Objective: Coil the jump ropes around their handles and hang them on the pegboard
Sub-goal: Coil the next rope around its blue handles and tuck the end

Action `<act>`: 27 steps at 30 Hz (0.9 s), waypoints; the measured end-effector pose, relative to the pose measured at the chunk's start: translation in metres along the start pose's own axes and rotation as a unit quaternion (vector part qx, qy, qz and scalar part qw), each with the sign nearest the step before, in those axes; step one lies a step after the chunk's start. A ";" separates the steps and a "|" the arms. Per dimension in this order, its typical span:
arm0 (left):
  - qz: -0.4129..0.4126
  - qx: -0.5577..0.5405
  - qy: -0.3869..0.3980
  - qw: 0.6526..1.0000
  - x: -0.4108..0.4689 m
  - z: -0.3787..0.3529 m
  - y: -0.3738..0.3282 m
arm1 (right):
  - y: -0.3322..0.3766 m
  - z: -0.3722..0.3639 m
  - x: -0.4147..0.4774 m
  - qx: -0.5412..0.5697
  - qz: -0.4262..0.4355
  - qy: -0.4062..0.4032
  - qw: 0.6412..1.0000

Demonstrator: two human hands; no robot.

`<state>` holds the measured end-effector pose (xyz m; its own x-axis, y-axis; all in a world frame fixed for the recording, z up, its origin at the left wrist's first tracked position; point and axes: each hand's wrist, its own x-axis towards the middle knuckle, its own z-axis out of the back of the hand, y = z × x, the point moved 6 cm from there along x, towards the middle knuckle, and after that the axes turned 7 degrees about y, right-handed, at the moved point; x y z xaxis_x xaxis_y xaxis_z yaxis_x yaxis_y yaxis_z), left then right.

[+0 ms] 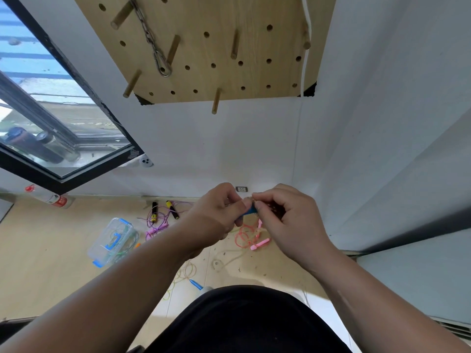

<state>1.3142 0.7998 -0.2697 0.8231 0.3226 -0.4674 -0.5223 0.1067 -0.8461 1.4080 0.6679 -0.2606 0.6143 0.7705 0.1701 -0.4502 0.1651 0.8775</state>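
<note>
Two hands meet in the middle of the room, raised in front of the white wall: the left hand (219, 207) and the right hand (285, 215) are drawn close together, fingertips pinched on a small blue handle (251, 210) that shows only as a sliver between them, with a bit of tan cord at the top of the pinch; how much rope is wound on it I cannot tell. Below the hands, on the pale wooden floor (46, 256), the other ropes lie loose. A pink jump rope (248, 236) sits in a tangle just under the right hand, its pink handles beside its loops. To the left, nearer the wall, a purple rope (163, 220) sprawls around two black handles with yellow ends. A cream rope (226, 258) curls nearer the person, and a second blue handle (195, 284) lies near the dark clothing at the bottom. Further left stands a clear plastic box (112, 242) with blue clips. High on the wall hangs the wooden pegboard (204, 47), its pegs sticking out, a metal chain (153, 39) dangling from it and a white cord running down its right edge.
</note>
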 end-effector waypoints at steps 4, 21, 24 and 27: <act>-0.025 -0.012 -0.070 0.997 0.005 0.002 -0.001 | 0.004 0.006 -0.003 0.010 -0.004 -0.024 1.000; -0.051 -0.345 -0.014 0.937 -0.015 -0.003 -0.020 | -0.010 0.001 -0.004 0.218 -0.102 0.024 0.970; -0.031 -0.385 0.022 0.922 -0.019 -0.008 -0.017 | -0.013 -0.001 0.000 0.244 -0.102 0.053 0.963; -0.009 -0.399 0.056 0.915 -0.024 -0.010 -0.012 | -0.015 0.001 0.004 0.256 -0.083 0.117 0.956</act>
<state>1.3031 0.7817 -0.2509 0.8716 0.2239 -0.4361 -0.2152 -0.6246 -0.7507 1.4178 0.6684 -0.2727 0.4603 0.8867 -0.0439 0.0551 0.0208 0.9983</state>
